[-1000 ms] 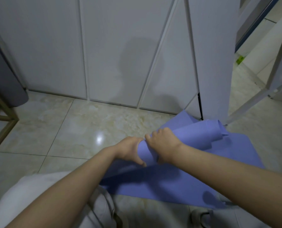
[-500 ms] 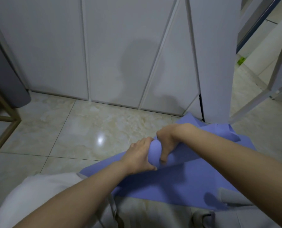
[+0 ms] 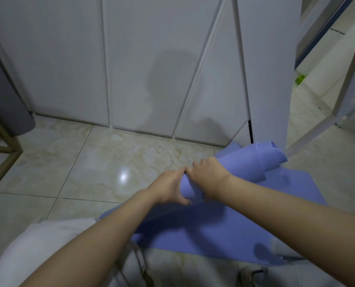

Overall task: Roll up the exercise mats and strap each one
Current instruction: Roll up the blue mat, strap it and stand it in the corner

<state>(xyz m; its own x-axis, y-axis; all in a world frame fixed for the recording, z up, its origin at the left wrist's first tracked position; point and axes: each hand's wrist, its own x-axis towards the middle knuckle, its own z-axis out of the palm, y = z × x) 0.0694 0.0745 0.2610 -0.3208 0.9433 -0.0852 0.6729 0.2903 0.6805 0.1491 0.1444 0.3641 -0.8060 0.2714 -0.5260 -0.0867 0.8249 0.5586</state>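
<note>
Purple mat (image 3: 203,230) half rolled on tiled floor (image 3: 102,162), right of centre, close to white cupboard doors (image 3: 151,59). Roll (image 3: 249,162) runs from near-left to far-right, far end loose and uneven, resting on flat part that spreads toward person. Left hand (image 3: 168,189) wraps near end of roll, fingers curled round it. Right hand (image 3: 208,179) clamps over top of roll just beside, touching left fingers.
</note>
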